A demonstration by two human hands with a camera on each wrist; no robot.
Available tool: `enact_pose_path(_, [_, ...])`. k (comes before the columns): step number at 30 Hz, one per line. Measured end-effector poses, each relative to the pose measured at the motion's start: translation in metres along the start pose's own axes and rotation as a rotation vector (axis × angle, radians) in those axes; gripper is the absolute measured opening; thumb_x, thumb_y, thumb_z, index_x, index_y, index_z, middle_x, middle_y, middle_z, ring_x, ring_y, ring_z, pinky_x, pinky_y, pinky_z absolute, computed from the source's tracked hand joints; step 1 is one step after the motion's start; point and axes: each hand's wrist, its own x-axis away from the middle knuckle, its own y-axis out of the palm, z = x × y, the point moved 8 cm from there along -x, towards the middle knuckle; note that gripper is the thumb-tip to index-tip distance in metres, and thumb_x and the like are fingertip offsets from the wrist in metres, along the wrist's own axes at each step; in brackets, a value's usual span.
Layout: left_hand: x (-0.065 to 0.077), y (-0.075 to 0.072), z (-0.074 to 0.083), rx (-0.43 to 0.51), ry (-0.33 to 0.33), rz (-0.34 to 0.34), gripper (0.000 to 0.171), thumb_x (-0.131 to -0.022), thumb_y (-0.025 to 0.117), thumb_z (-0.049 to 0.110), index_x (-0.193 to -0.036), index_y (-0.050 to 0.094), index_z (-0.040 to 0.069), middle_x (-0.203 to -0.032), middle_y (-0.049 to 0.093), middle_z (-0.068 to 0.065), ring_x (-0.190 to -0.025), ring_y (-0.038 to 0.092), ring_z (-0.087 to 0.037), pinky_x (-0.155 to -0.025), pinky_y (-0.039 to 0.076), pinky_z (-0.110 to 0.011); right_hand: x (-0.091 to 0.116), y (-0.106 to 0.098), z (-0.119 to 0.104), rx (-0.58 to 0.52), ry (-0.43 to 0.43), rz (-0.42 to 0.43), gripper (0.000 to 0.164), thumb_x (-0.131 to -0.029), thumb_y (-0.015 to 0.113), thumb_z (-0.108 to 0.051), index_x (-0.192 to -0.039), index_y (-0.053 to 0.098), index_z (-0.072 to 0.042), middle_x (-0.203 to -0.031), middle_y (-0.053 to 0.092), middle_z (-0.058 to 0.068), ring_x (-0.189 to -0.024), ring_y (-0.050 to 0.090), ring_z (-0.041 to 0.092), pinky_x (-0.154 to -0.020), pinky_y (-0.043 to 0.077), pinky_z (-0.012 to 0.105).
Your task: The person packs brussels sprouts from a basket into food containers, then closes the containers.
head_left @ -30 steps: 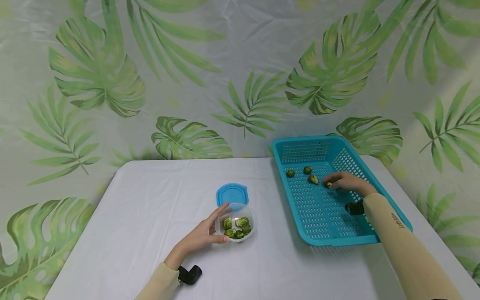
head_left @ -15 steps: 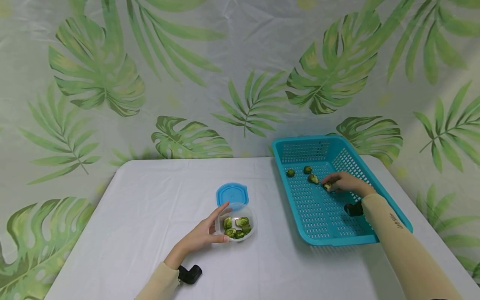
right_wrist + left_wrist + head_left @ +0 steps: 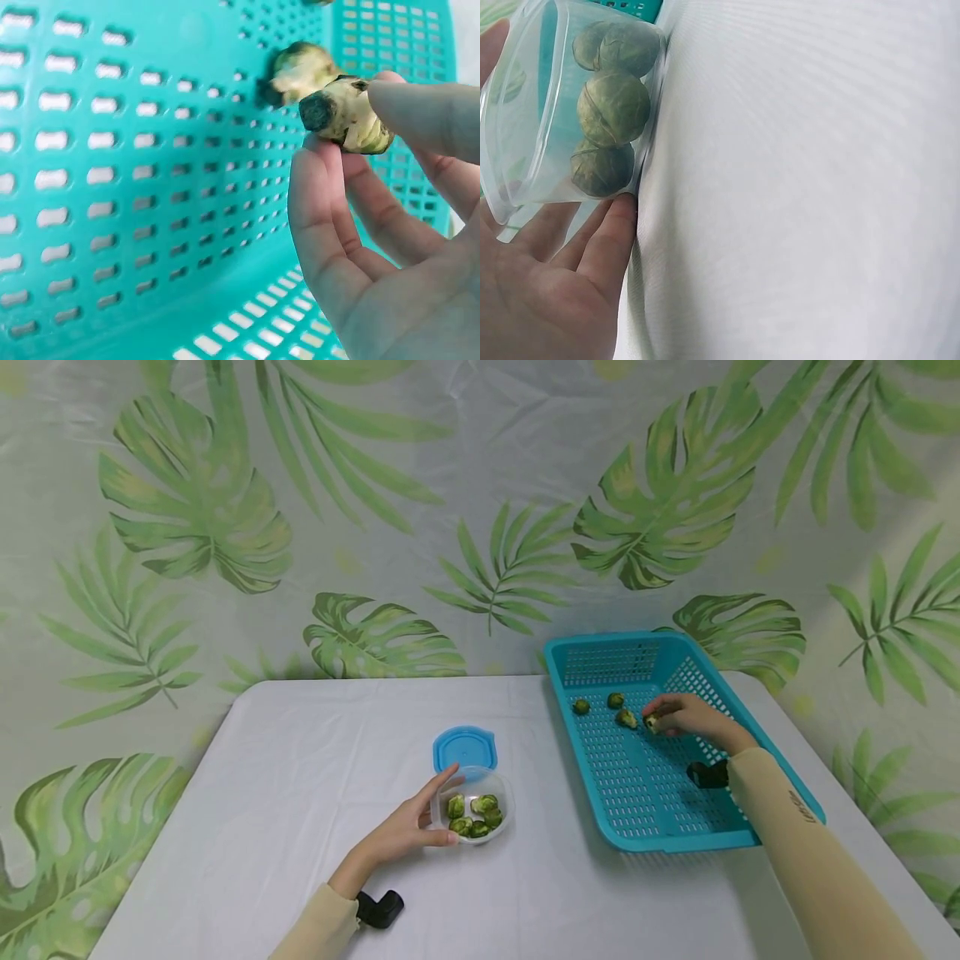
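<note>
Over the teal basket (image 3: 637,843), my right hand (image 3: 693,720) pinches a Brussels sprout (image 3: 349,116) between thumb and fingers, its dark cut stem showing in the right wrist view. Behind it in that view lies another sprout (image 3: 302,69) on the basket floor. My left hand (image 3: 405,831) holds a clear round plastic tub (image 3: 508,789) from its left side, thumb in front and fingers round the back. Several green sprouts (image 3: 613,109) sit in the bottom of the tub, seen through its wall in the left wrist view.
A blue lid (image 3: 463,748) lies on the white-covered table (image 3: 337,735) just behind the tub. Left in the basket's far half are a few sprouts (image 3: 615,700). The basket's raised walls stand around the right hand. A leaf-patterned cloth (image 3: 495,568) hangs behind the table.
My right hand has lifted slightly off the basket floor with the sprout now pinched in its fingers. The left hand and the tub have stayed where they were.
</note>
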Motion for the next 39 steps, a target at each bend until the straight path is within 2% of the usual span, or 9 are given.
enact_pose_path(8, [0.000, 0.001, 0.000, 0.004, -0.002, -0.002, 0.091, -0.087, 0.070, 0.012, -0.155, 0.011, 0.015, -0.153, 0.029, -0.010, -0.141, 0.019, -0.035, -0.103, 0.027, -0.062, 0.000, 0.001, -0.014, -0.027, -0.022, 0.001, 0.033, -0.096, 0.052, -0.007, -0.124, 0.050, 0.010, -0.127, 0.048, 0.028, -0.104, 0.055, 0.032, -0.088, 0.047, 0.052])
enact_pose_path(15, [0.000, 0.001, -0.001, 0.004, -0.003, -0.006, 0.091, -0.087, 0.070, 0.012, -0.155, 0.010, 0.015, -0.153, 0.029, -0.010, -0.141, 0.019, -0.035, -0.103, 0.027, -0.062, 0.004, 0.010, -0.031, -0.061, -0.087, -0.034, 0.032, -0.096, 0.055, -0.009, -0.121, 0.050, 0.009, -0.124, 0.050, 0.027, -0.110, 0.051, 0.036, -0.088, 0.047, 0.053])
enact_pose_path(22, [0.000, 0.001, 0.000, 0.002, -0.006, -0.001, 0.091, -0.087, 0.071, 0.015, -0.155, 0.011, 0.015, -0.153, 0.029, -0.010, -0.141, 0.018, -0.034, -0.103, 0.028, -0.062, 0.006, 0.020, -0.045, -0.093, -0.127, -0.078, 0.034, -0.096, 0.056, -0.011, -0.123, 0.049, 0.008, -0.123, 0.050, 0.027, -0.102, 0.057, 0.027, -0.089, 0.047, 0.055])
enact_pose_path(27, [0.000, 0.001, 0.000, 0.001, -0.008, 0.001, 0.091, -0.087, 0.071, 0.015, -0.155, 0.011, 0.015, -0.153, 0.029, -0.010, -0.141, 0.018, -0.034, -0.102, 0.028, -0.062, 0.007, 0.028, -0.059, -0.115, -0.166, -0.107, 0.032, -0.096, 0.057, -0.012, -0.122, 0.053, 0.005, -0.120, 0.052, 0.025, -0.101, 0.059, 0.027, -0.089, 0.046, 0.055])
enact_pose_path(35, [0.000, 0.000, 0.001, -0.002, -0.009, 0.003, 0.091, -0.087, 0.071, 0.014, -0.155, 0.011, 0.015, -0.153, 0.029, -0.010, -0.141, 0.019, -0.034, -0.103, 0.028, -0.062, 0.007, 0.042, -0.084, -0.128, -0.231, -0.149, 0.029, -0.096, 0.058, -0.010, -0.119, 0.054, 0.007, -0.114, 0.055, 0.022, -0.098, 0.061, 0.029, -0.084, 0.052, 0.042])
enact_pose_path(39, [0.000, 0.000, 0.001, -0.006, -0.006, 0.002, 0.091, -0.087, 0.071, 0.014, -0.155, 0.011, 0.014, -0.153, 0.029, -0.011, -0.141, 0.019, -0.034, -0.102, 0.028, -0.062, 0.009, 0.048, -0.096, -0.132, -0.252, -0.161, 0.028, -0.096, 0.058, -0.010, -0.118, 0.054, 0.006, -0.115, 0.055, 0.021, -0.100, 0.060, 0.035, -0.083, 0.053, 0.039])
